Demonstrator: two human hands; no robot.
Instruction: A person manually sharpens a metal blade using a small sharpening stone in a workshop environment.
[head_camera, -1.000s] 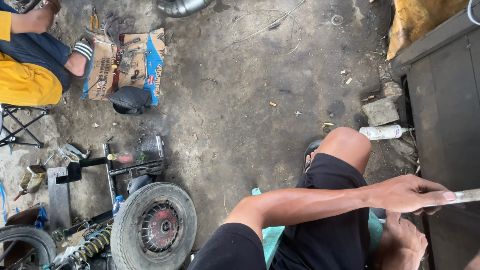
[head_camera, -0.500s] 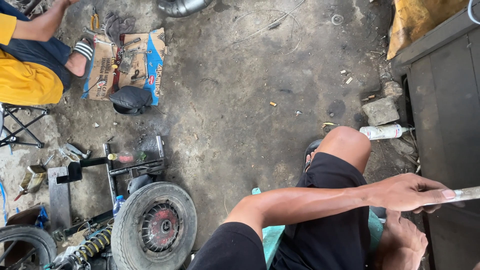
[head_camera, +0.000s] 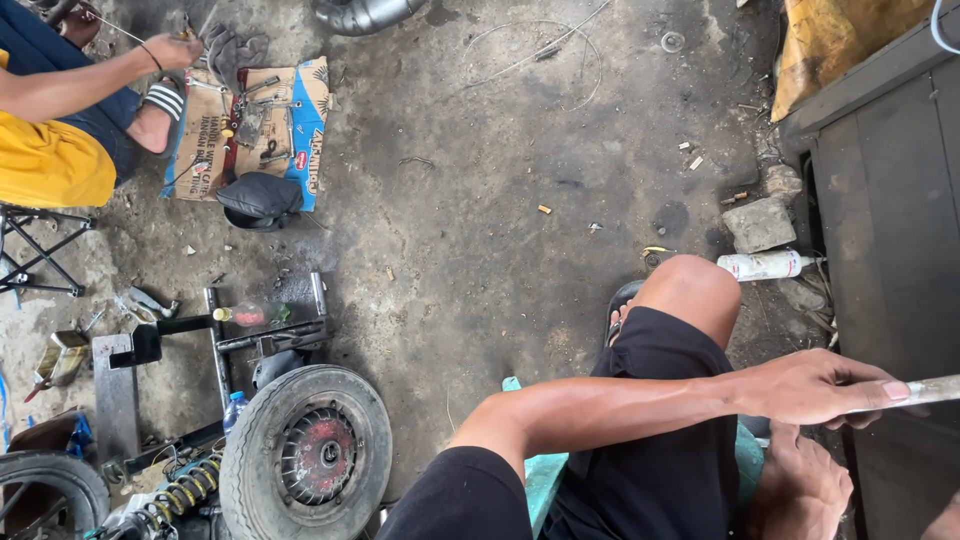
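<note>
Metal rod (head_camera: 932, 390) at the right edge, over the dark panel (head_camera: 890, 230), stays pinched in the left hand (head_camera: 815, 385) exactly as a second ago, so nothing has advanced; the right hand is out of view.

The pale rod (head_camera: 925, 391) is cut off by the right edge, its far end unseen. The right hand (head_camera: 815, 385) covers its near end. The left hand is not shown. The small tyre (head_camera: 45, 495) is cropped at the bottom-left corner. The other person's arm (head_camera: 90, 75) is cut by the left edge.
</note>
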